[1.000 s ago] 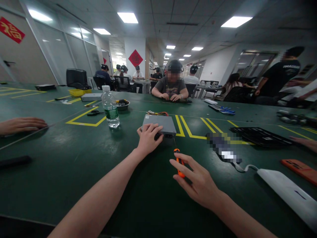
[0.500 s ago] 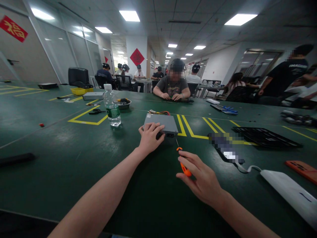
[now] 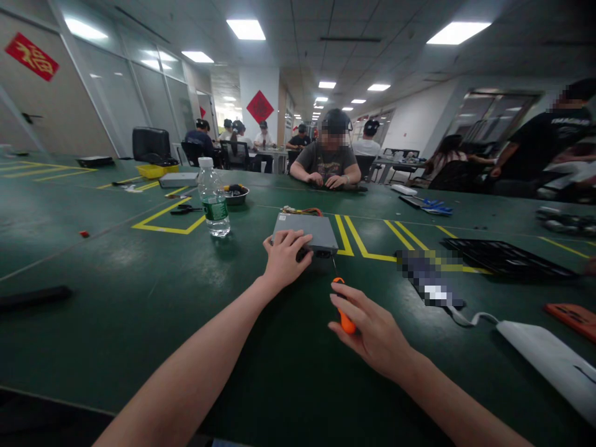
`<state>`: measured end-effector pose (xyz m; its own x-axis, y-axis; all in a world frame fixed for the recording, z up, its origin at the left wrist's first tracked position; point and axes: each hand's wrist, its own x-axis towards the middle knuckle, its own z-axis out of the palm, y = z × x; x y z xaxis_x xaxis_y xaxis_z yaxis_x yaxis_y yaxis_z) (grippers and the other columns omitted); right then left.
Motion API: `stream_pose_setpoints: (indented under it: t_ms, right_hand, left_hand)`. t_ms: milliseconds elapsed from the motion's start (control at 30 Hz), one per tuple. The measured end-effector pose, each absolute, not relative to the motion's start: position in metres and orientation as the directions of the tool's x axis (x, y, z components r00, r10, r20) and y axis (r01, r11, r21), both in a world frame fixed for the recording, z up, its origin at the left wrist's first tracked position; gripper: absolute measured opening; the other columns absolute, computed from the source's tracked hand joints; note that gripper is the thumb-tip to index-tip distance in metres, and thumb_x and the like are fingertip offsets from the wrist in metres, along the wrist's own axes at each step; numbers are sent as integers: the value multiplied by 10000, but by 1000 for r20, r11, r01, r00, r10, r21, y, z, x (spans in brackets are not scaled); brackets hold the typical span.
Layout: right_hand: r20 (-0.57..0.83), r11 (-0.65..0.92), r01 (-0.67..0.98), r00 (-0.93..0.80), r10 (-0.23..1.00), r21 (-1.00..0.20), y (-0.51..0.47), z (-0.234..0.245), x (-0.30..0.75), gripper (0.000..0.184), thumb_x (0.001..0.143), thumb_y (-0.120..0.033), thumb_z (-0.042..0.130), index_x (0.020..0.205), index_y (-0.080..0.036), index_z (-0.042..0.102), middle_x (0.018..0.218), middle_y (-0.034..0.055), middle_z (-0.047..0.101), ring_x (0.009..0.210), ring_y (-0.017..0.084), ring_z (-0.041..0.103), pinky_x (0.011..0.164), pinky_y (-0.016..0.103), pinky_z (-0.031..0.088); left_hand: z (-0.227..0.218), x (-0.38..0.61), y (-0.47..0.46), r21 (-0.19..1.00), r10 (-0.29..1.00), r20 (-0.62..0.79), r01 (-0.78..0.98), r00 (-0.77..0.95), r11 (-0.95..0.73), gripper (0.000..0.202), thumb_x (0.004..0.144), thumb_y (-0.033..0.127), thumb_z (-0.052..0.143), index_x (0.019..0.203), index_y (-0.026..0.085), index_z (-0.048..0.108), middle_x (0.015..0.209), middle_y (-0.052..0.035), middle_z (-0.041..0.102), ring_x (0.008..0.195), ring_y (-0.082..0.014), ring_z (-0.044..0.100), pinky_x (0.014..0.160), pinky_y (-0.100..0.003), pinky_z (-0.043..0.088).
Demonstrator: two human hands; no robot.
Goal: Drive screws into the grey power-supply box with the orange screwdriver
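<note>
A grey computer power supply lies on the green table, with coloured wires coming out at its back. My left hand grips its left front part, fingers spread over the top face and the near edge. In my right hand is a screwdriver with an orange handle, held loosely between thumb and fingers. Its thin shaft points away from me to the right front corner of the power supply. Whether the tip sits in a screw is too small to tell.
Left of the power supply stands a water bottle, with a metal bowl behind it. To the right lie a phone with a white cable, a white power bank and a black panel. A person sits opposite.
My right hand's fingers have shifted slightly around the screwdriver handle, which shows a different side. The left hand stays on the power supply. The whole view has moved a little.
</note>
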<state>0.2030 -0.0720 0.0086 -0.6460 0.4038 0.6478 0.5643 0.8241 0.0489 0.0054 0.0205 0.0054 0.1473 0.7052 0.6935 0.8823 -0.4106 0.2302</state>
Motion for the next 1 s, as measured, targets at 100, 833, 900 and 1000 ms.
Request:
stream_pose_setpoints:
  t_ms: [100,833,900,1000]
  right_hand:
    - [610,798,579,-697,377,168,-74,13,200,207,865,-252,482,1043,-155,526,1128,179,547,924,225,603,717,350,531]
    - [650,711,633,-685,329,307,-80,13,196,136,852,-208,494,874,-145,612,1055,184,610,795,197,622,687,333,524]
    - [639,715,646,-675,370,269,-81,9,195,176,836,-173,466,928,-130,611,1115,201,579,858,225,621,724,358,524]
    - [643,704,659,-665,380,265,-79,6,199,229,827,-129,462,1017,-127,589,1160,194,564,899,227,620,749,352,524]
  left_hand:
    - [6,5,20,232,706,693,881,149,-413,329,799,353,548,1127,328,548,1206,-12,557,1127,-257,397,884,-459,258]
    - [6,5,19,240,711,687,878,146,-413,328,795,351,550,1122,327,552,1203,-17,551,1118,-257,402,884,-461,270]
    - [6,5,19,242,713,686,879,145,-411,327,795,352,551,1120,328,553,1203,-17,552,1118,-256,402,884,-460,269]
    - [7,5,19,241,716,683,881,144,-407,326,797,350,548,1122,330,553,1204,-20,553,1119,-261,399,887,-463,265]
